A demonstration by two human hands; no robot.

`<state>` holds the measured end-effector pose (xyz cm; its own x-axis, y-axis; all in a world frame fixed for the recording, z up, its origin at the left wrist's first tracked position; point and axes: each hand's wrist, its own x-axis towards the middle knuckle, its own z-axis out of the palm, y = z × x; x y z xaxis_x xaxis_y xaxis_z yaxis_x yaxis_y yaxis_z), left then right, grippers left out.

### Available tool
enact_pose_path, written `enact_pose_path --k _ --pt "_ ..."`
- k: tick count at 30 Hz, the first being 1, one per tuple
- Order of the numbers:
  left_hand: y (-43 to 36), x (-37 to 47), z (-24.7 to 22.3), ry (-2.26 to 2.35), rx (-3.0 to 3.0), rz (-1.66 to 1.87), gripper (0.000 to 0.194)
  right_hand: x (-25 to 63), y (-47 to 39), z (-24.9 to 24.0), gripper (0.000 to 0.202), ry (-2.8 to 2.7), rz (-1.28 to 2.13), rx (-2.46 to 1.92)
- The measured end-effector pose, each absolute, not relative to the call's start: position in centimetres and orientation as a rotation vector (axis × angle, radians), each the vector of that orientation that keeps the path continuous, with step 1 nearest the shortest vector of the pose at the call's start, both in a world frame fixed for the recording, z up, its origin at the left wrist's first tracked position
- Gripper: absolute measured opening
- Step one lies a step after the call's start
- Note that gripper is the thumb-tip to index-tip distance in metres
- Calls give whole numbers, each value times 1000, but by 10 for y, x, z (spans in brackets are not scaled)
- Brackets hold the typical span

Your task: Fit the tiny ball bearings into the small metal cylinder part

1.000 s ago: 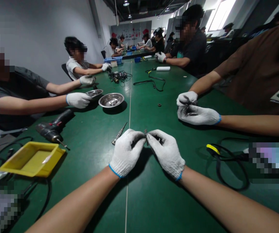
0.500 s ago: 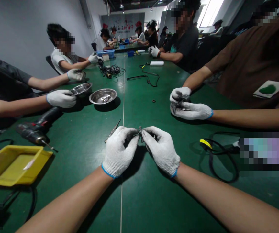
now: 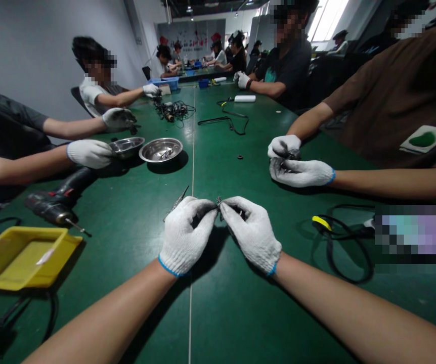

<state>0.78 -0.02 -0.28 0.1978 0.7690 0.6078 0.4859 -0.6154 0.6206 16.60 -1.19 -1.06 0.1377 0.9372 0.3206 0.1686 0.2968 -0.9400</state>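
Note:
My left hand (image 3: 187,235) and my right hand (image 3: 251,232), in white knitted gloves with darkened fingertips, meet over the green table. Between their pinched fingertips is a small dark metal part (image 3: 219,200); its knobbly upper end pokes out and the fingers cover most of the rest. Both hands are closed on it, thumb against forefinger. Behind the left hand a thin, pointed metal piece (image 3: 182,196) sticks out, partly hidden by the glove; whether that hand touches it I cannot tell.
To the left are a yellow tray (image 3: 72,247), a power drill (image 3: 51,205) and a steel bowl (image 3: 161,150) with small metal pieces. A small dark ring (image 3: 240,156) lies ahead. A black cable (image 3: 330,253) is at right. Co-workers' gloved hands (image 3: 303,172) work on both sides.
My hands stay almost still, pinching the same part. At left, a co-worker's hands have shifted slightly, the far one lifting from the bowl. The co-worker's hands at right have moved slightly right.

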Motion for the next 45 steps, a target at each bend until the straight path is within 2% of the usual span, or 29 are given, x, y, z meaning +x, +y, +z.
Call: enact_pose_path --k 45 --pt "1 6 -5 1101 2200 1383 10 166 -13 -11 22 -1354 767 -1136"
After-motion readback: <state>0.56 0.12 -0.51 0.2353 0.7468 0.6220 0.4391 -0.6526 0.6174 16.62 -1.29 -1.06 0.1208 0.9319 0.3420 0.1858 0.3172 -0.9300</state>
